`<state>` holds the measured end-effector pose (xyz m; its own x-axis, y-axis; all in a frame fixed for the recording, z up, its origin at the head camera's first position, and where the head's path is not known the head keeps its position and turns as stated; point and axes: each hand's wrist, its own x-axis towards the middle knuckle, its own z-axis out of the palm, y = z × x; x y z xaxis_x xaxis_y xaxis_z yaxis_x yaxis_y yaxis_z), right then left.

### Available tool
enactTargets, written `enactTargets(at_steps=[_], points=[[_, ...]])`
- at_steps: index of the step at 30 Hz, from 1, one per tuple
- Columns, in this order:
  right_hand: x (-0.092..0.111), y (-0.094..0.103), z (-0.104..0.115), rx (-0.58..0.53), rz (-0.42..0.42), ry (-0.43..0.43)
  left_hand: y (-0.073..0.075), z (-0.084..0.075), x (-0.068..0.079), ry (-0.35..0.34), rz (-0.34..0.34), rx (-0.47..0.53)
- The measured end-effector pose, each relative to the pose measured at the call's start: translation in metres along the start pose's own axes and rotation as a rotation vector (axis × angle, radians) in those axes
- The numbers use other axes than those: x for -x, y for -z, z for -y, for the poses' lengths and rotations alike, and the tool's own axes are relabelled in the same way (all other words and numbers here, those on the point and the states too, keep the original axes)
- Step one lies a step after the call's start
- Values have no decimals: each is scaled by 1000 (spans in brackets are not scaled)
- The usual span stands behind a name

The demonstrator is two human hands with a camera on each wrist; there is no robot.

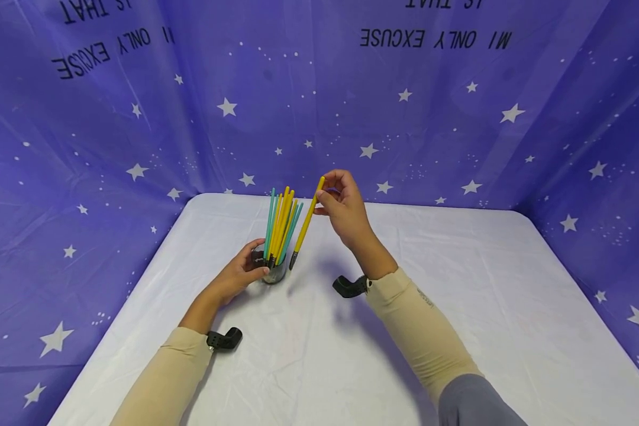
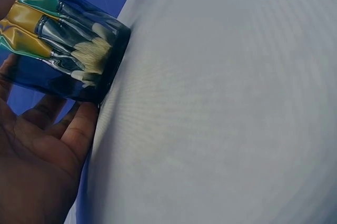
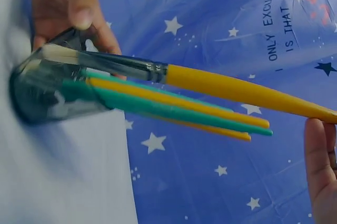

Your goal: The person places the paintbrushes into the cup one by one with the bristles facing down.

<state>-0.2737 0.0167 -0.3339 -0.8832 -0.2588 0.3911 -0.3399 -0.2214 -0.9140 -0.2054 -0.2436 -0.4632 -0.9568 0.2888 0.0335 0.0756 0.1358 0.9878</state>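
Observation:
A clear glass cup (image 1: 274,274) stands on the white table, filled with several yellow and teal paintbrushes (image 1: 283,228), their bristles down in the glass. My left hand (image 1: 239,273) curls around the cup's left side, thumb at the front. In the left wrist view the pale bristles (image 2: 93,55) show through the glass wall. Just right of the cup, my right hand (image 1: 345,207) pinches a yellow paintbrush (image 1: 307,223) near its handle end. That brush tilts with its bristles down, outside the cup in the head view; in the right wrist view its pale tip (image 3: 59,54) overlaps the glass.
A white cloth (image 1: 484,307) covers the table. Purple curtains (image 1: 319,89) with white stars and lettering hang behind and along both sides. Black camera mounts (image 1: 350,287) are strapped to both wrists.

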Motion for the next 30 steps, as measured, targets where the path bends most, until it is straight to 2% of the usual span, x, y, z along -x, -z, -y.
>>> enactTargets(at_steps=[8, 13, 19, 30], points=[[-8, -12, -5, -89, -69, 34, 1, -1, 1, 4, 10, 11], [-5, -16, -18, -52, -54, -2, 0, -1, 0, -4, 19, 15], [2, -24, -34, -11, 2, -23, 0, -2, 0, -12, 18, 9], [3, -34, -48, 62, 29, -81, 0, -2, 0, -6, 5, 20]])
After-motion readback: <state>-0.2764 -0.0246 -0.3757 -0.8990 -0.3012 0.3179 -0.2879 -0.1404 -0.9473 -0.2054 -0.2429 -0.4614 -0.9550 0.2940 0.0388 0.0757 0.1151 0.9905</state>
